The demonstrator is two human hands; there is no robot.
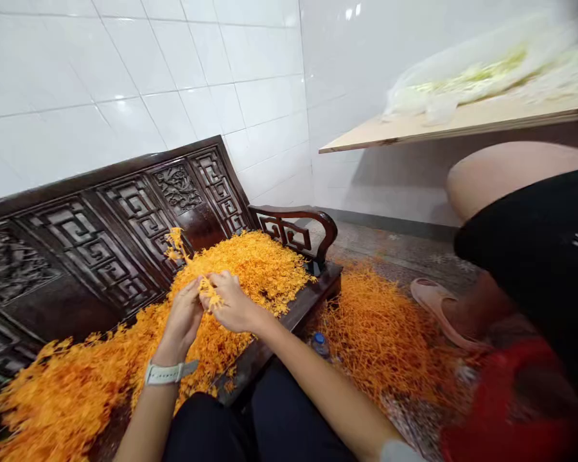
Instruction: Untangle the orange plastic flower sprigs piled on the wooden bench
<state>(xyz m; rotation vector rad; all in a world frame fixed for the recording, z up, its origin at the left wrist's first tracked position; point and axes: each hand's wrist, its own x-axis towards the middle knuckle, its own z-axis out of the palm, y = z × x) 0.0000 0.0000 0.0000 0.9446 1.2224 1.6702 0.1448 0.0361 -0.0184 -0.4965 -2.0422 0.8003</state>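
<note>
A big heap of orange plastic flower sprigs covers the seat of a dark carved wooden bench. My left hand, with a white watch on its wrist, and my right hand meet above the heap. Both pinch the same small orange sprig, fingers closed on it. A longer sprig sticks up just behind my left hand. My knees in dark trousers are at the bottom of the view.
More orange sprigs lie heaped on the floor right of the bench, with a small bottle beside them. Another person sits at the right, in black clothes and a pink slipper. A wooden board carries plastic bags. White tiled walls stand behind.
</note>
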